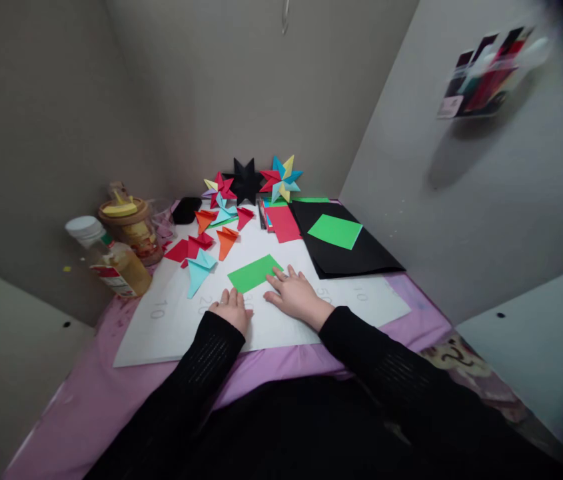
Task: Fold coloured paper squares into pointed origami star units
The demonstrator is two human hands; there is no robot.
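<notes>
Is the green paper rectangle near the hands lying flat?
Flat: the green paper rectangle shows no raised flap, right hand at one end; whether doubled, cannot tell.

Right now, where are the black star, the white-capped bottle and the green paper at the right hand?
Black star (pixel 246 181), head view: its middle.
White-capped bottle (pixel 120 263), head view: its body.
Green paper (pixel 254 273), head view: its middle.

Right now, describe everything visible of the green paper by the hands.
The green paper is a thin-looking, plain, flat rectangle, lying slanted on the white sheet, its right end farther away. The right hand overlaps its right end; the left hand is close to its near edge, contact unclear. No creases show.
</notes>
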